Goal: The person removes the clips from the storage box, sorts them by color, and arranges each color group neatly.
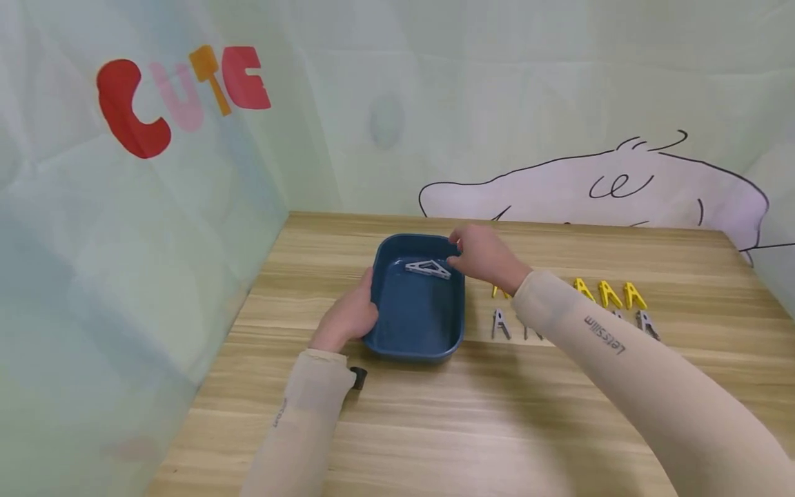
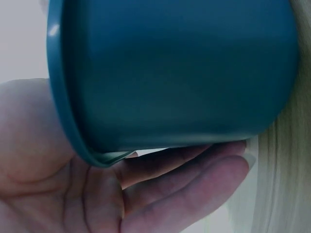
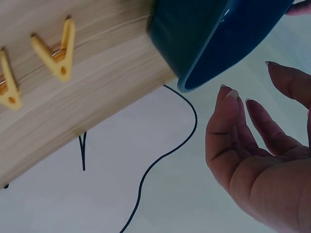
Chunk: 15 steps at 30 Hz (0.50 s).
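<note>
A dark blue tub (image 1: 415, 310) stands on the wooden table. My left hand (image 1: 349, 314) grips its left side, fingers (image 2: 194, 191) along the outer wall below the rim. Over the far right corner of the tub is my right hand (image 1: 487, 252). Its fingers are loosely bent, the thumb stands apart, and nothing shows between them in the right wrist view. Grey clothespins (image 1: 428, 268) lie at the far end inside the tub; they overlap, so their number is hard to tell.
Right of the tub, yellow clothespins (image 1: 609, 295) form a row, with grey clothespins (image 1: 500, 324) in a nearer row. My right arm hides part of both. A printed curtain (image 1: 497, 117) hangs behind the wooden table (image 1: 422, 428) and along its left side.
</note>
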{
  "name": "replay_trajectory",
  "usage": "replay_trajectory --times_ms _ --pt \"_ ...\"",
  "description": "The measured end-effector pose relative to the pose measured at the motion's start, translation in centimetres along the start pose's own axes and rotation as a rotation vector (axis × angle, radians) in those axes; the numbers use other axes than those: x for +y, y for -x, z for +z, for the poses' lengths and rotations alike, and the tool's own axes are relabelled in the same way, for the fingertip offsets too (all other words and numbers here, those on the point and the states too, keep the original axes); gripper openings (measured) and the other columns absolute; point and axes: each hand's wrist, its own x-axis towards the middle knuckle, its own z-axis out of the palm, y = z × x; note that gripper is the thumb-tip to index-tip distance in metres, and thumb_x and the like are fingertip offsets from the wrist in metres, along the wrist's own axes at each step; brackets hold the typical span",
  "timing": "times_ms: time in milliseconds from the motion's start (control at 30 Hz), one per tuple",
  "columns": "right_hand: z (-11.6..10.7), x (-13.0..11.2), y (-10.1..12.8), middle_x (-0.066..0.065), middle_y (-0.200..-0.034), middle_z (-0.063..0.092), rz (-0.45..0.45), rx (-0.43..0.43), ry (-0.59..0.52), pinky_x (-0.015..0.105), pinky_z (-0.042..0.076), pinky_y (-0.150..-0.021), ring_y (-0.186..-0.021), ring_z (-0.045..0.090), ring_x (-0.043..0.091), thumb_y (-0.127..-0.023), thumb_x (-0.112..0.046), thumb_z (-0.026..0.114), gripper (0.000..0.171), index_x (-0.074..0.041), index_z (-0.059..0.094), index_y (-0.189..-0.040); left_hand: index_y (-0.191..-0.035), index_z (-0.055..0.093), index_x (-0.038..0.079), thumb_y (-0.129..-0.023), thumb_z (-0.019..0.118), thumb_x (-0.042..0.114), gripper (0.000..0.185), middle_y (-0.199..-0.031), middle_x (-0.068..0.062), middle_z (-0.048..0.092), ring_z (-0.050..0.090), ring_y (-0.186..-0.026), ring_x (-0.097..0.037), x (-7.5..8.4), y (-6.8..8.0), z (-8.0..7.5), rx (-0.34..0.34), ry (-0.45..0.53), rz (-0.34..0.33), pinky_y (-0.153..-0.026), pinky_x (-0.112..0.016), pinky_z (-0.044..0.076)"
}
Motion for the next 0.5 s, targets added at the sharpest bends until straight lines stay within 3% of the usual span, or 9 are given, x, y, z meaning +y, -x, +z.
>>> replay_trajectory --times_ms 300,367,433,500 --pt "1.8 -1.5 -2.5 0.022 -0.117 0.065 0.021 -0.058 -0.026 0.043 0.049 -0.094 -0.099 0.062 0.029 -0.088 -0.01 0.067 0.036 0.009 0.064 -0.119 -0.159 0.007 0.004 -0.095 0.037 0.006 0.07 -0.15 -0.017 0.042 0.06 -0.089 -0.029 0.0 0.2 0.1 0.002 0.008 -0.014 -0.073 -0.039 0.048" --pt "2.3 -1.7 -3.0 0.017 -0.101 0.067 0.04 -0.062 -0.039 0.039 0.051 -0.086 -0.086 0.06 0.025 -0.088 -0.008 0.067 0.023 0.007 0.068 -0.106 -0.159 0.007 0.003 -0.096 0.037 0.006 0.07 -0.153 -0.016 0.038 0.059 -0.094 -0.029 0.1 0.2 0.0 0.002 0.006 -0.015 -0.077 -0.04 0.048" --pt "2.8 -1.9 -3.5 0.009 -0.076 0.06 0.054 -0.061 -0.047 0.031 0.048 -0.067 -0.066 0.051 0.019 -0.087 -0.006 0.066 0.009 0.001 0.065 -0.082 -0.159 0.008 0.003 -0.096 0.037 0.006 0.069 -0.153 -0.016 0.038 0.059 -0.094 -0.029 0.1 0.2 0.0 0.003 0.002 -0.018 -0.078 -0.04 0.048" --pt "3.3 -1.9 -4.0 0.001 -0.059 0.041 0.073 -0.057 -0.048 0.027 0.034 -0.052 -0.053 0.034 0.014 -0.085 -0.004 0.065 0.027 -0.007 0.05 -0.062 -0.159 0.008 0.003 -0.096 0.037 0.006 0.069 -0.152 -0.016 0.039 0.059 -0.093 -0.029 0.0 0.2 -0.1 0.002 0.002 -0.02 -0.076 -0.039 0.048"
